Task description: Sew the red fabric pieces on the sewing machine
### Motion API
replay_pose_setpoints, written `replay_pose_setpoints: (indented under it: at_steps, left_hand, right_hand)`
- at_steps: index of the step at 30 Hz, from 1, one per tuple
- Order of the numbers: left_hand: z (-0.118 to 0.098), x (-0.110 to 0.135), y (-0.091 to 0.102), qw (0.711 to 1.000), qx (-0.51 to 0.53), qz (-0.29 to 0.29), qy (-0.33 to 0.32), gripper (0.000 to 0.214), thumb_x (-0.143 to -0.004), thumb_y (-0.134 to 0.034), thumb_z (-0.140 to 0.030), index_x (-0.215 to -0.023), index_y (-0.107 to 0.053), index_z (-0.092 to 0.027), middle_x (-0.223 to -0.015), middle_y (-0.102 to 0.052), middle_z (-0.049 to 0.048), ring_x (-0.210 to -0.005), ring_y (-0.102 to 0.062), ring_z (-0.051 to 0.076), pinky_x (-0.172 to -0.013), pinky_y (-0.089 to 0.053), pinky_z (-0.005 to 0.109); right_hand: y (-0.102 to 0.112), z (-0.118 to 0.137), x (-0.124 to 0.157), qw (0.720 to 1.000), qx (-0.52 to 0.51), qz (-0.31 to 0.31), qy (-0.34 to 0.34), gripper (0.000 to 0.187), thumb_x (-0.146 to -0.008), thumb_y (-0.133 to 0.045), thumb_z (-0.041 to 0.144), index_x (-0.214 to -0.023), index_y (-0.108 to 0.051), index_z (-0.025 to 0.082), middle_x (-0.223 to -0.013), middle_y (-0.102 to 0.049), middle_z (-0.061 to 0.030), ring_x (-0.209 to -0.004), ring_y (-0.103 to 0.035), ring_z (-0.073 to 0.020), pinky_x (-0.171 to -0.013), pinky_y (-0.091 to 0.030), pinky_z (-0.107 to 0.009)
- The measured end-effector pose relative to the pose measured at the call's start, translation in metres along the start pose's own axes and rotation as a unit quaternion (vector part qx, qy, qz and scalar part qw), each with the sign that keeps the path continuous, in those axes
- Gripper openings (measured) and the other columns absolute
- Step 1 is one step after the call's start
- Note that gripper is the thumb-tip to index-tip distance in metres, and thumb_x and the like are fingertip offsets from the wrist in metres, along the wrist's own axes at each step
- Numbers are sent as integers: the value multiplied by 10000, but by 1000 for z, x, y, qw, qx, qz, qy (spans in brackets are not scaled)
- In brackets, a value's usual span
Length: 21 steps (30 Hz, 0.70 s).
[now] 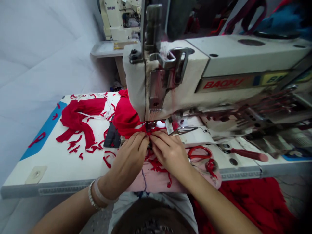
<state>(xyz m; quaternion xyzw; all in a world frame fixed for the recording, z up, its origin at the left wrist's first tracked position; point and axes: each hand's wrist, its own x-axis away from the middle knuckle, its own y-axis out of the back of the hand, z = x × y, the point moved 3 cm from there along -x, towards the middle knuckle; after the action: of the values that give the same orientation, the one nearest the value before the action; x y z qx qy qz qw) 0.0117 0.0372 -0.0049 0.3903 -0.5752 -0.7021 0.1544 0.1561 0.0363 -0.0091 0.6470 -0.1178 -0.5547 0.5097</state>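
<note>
And here, mid-frame, both hands meet right at the needle area — the left hand [133, 151] and right hand [169, 150], fingers bunched narrow, tips almost together, holding the edge of the red cloth [126, 117]. That cloth lies at the centre, bulking up just left of the presser foot under the big white sewing machine [135, 81], which fills the upper right. Over on the left, a loose red piece [78, 112] sprawls across the white table [56, 167] among narrow red scraps [74, 149]. Just right of the right wrist — red-handled scissors [201, 156], then a red-handled tool [248, 154] farther right. Pink fabric [156, 183] spreads below the hands, more scraps on top.
</note>
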Motion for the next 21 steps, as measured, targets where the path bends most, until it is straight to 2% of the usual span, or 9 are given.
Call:
replay_pose_setpoints:
  at_steps: [4, 8, 12, 14, 16, 17, 18, 20, 21]
  left_hand:
    - [8, -3, -2, 999, 15, -28, -13, 342, -915, -448, -50, -1238, -552, -12, -1238, -603, 184, -1156, -572, 280, -975, -547, 418]
    - [10, -8, -3, 999, 6, -19, -30, 356, -909, -421, -33, -1239, -551, 1, -1225, -616, 193, -1158, -586, 284, -978, -547, 424]
    - [2, -6, 0, 1000, 9, -20, -22, 341, -923, -397, -48, -1224, -553, -19, -1217, -620, 189, -1147, -598, 294, -957, -550, 437]
    - [8, -5, 2, 999, 37, -26, -18, 329, -941, -401, -72, -1236, -543, -40, -1215, -623, 173, -1144, -599, 281, -965, -542, 429]
    - [37, -8, 4, 995, 96, -37, 6, 285, -967, -429, -126, -1221, -551, -84, -1164, -646, 134, -1090, -619, 233, -945, -547, 380]
    - [62, -13, 5, 990, 125, -53, 37, 249, -978, -450, -166, -1191, -566, -109, -1125, -656, 110, -1051, -626, 205, -930, -547, 354]
    - [94, -18, 6, 983, 154, -71, 75, 229, -985, -471, -212, -1168, -575, -123, -1097, -659, 94, -1015, -630, 177, -912, -546, 325]
    - [170, -27, 8, 964, 135, -145, 177, 229, -991, -484, -285, -1102, -608, -127, -1090, -647, 79, -1034, -612, 170, -966, -513, 355]
    - [205, -32, 7, 959, 127, -151, 202, 266, -994, -487, -321, -1118, -607, -119, -1111, -636, 80, -1040, -611, 180, -964, -513, 386]
  right_hand:
    - [-2, -1, -2, 1000, -19, -9, -7, 246, -961, -489, 160, -1102, -683, 103, -1060, -706, -106, -971, -622, -203, -792, -501, -358]
    - [-5, -4, -3, 1000, -17, 3, -9, 260, -941, -502, 143, -1125, -680, 95, -1066, -702, -124, -998, -625, -217, -793, -534, -363]
    - [-6, -3, -1, 1000, 14, 12, 23, 270, -921, -525, 137, -1135, -675, 72, -1090, -694, -159, -1089, -609, -249, -822, -561, -368]
    - [-4, -5, 2, 998, 19, 8, 56, 267, -919, -522, 130, -1133, -665, 61, -1127, -684, -168, -1100, -612, -247, -839, -566, -365]
    - [-1, -13, 5, 996, -4, 6, 84, 266, -919, -522, 125, -1144, -649, 66, -1152, -677, -162, -1080, -626, -226, -866, -564, -356]
    - [1, -20, 6, 996, -17, 8, 84, 265, -921, -524, 132, -1151, -643, 79, -1152, -676, -155, -1070, -632, -220, -884, -559, -362]
    - [1, -30, 7, 997, -29, 9, 73, 258, -924, -530, 152, -1149, -643, 98, -1137, -679, -145, -1056, -636, -221, -900, -553, -375]
    - [0, -53, 5, 999, -38, 6, 30, 216, -933, -538, 223, -1091, -666, 148, -1042, -695, -120, -997, -645, -236, -891, -545, -420]
    - [-1, -64, 2, 999, -43, 1, 11, 198, -938, -539, 260, -1047, -676, 167, -978, -697, -104, -951, -647, -236, -866, -546, -427]
